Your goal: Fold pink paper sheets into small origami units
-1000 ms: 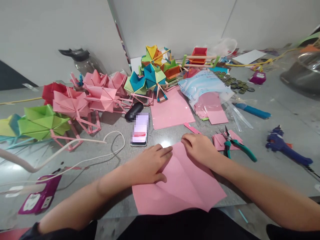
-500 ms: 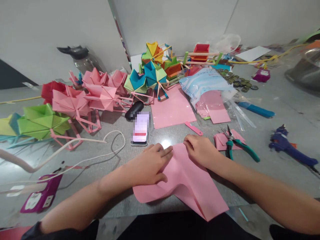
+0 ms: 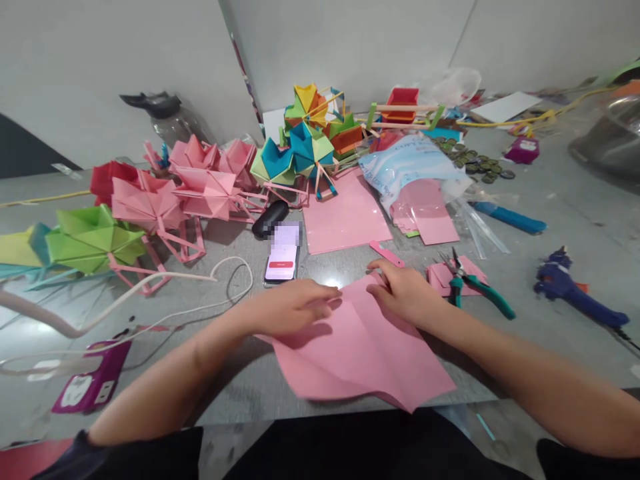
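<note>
While both of my hands are resting on the pink sheet (image 3: pixel 365 353) at the near edge of the grey table (image 3: pixel 560 220), I am pinching its far corner with the right hand (image 3: pixel 406 293), fingers closed on the paper there. My left hand (image 3: pixel 287 310) is lying palm down over the sheet's left part, fingers stretched out flat and not clasping anything. The sheet is lying creased and partly lifted, its near edge hanging toward my lap. Just beyond my left hand, a phone (image 3: pixel 283 261) is sitting with its screen lit, and a black case (image 3: pixel 270 219) is lying behind it. Near my right hand, green-handled pliers (image 3: pixel 475 288) are resting on small pink pieces, with a blue glue gun (image 3: pixel 575 297) well apart to the right. Folded paper models (image 3: pixel 200 187) in pink, green and blue are crowding the far left, beside a flat pink sheet (image 3: pixel 345 213) and a plastic bag of paper (image 3: pixel 415 173).
</note>
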Available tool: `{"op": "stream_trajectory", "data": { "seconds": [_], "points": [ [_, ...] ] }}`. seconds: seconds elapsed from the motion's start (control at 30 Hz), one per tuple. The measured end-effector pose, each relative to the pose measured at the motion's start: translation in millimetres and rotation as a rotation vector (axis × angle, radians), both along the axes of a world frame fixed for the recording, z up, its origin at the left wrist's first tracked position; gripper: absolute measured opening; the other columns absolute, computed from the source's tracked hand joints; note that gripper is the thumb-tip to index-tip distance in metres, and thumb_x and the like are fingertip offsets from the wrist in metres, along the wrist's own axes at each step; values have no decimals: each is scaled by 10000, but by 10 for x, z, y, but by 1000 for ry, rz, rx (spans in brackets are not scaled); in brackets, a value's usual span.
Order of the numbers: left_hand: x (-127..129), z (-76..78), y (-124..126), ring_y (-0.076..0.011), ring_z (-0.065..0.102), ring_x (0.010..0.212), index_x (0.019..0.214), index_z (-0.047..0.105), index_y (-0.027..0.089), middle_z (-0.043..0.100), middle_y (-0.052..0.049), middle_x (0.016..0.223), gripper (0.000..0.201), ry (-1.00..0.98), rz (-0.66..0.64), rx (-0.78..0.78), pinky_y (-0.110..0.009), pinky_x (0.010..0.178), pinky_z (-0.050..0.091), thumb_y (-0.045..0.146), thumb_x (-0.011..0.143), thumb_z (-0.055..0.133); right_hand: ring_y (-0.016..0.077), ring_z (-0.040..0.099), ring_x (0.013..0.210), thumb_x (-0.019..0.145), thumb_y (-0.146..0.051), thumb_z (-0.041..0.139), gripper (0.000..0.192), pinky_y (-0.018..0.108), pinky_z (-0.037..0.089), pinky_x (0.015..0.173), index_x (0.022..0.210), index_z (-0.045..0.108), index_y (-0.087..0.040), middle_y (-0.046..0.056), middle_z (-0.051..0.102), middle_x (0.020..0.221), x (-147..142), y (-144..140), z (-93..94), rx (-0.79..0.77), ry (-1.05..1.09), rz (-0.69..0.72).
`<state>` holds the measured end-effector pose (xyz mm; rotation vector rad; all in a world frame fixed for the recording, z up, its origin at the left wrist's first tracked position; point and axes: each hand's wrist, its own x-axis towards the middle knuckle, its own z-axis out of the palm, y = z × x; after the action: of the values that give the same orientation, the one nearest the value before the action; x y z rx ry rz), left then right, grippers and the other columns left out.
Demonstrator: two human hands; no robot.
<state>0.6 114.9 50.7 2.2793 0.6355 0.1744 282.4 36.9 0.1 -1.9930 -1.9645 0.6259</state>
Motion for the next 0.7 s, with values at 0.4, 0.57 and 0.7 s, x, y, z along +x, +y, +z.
{"op": "stream_trajectory", "data": {
  "seconds": [0.4,0.57,0.7],
  "points": [
    [126,-34,-410,-394,614,1440,1436,646,156,631,-217,1570,509,40,-99,507,-579,1161,530,529,1090,626,300,744,904,1051,-286,599,290,329,385,747,1313,657,-175,118,813,1006,-27,15,64,-34,-69,58],
    [168,-465,-555,-383,609,1449,1399,642,88,677,-230,1501,435,166,-121,574,-539,1187,503,379,1076,663,270,745,919,1102,-270,512,188,327,355,725,1164,680,-211,95,826,1044,-44,10,132,-86,-128,86],
    [128,-547,-583,-379,539,1526,1512,577,120,629,-218,1573,476,158,-91,515,-566,1205,471,365,1104,583,269,740,896,1124,-261,462,225,338,300,684,1188,671,-207,100,824,1026,-67,17,188,-140,-220,93]
  ]
}}
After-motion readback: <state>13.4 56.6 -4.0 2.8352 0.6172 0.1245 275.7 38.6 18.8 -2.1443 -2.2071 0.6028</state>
